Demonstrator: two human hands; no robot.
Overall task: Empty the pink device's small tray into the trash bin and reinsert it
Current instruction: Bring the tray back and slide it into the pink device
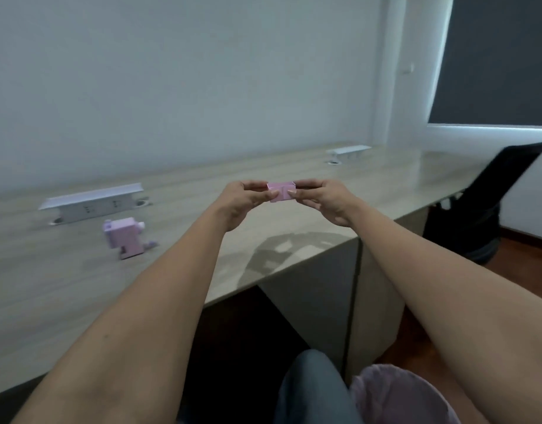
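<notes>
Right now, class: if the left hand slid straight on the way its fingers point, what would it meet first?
The left hand points rightward at the small pink tray, which it already grips; beyond that, the right hand holding the tray's other end.

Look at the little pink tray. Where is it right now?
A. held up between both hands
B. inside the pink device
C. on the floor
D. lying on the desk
A: the little pink tray is pinched between the left hand and the right hand, above the desk and apart from the pink device.
</notes>
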